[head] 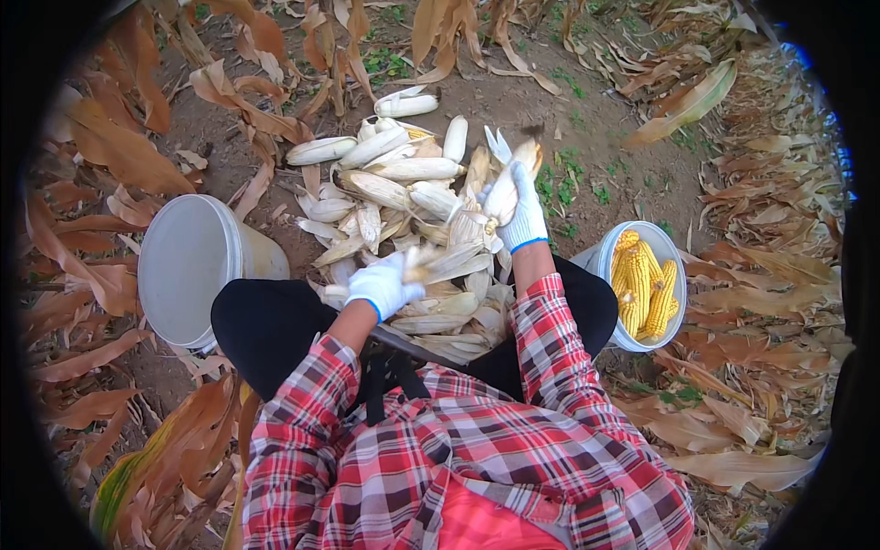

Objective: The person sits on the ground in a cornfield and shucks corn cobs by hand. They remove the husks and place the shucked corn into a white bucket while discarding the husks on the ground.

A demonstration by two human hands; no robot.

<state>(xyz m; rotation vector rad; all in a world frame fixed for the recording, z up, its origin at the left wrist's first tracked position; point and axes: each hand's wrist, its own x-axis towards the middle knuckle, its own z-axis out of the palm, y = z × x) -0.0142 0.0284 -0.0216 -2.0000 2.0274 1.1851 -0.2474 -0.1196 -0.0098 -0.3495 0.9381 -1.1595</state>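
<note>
My right hand (pixel 526 206), in a white knit glove with a blue cuff, holds an ear of corn in its pale husk (pixel 502 196). The ear is tilted, with its dark, dry tip up and its stub end down towards me. Lower and to the left, my gloved left hand (pixel 385 285) is closed around a blurred dry husk piece (pixel 421 267); its exact shape cannot be made out. Beyond and between my hands lies a heap of corn ears in husks (pixel 412 168). Loose husks (pixel 440 323) cover the ground between my knees.
An off-white bucket (pixel 265 247) lies on its side or leans by my left knee. By my right knee, a second bucket (pixel 676 240) holds several husked yellow ears (pixel 643 285). Dry corn stalks and leaves (pixel 130 151) surround the bare soil (pixel 605 117).
</note>
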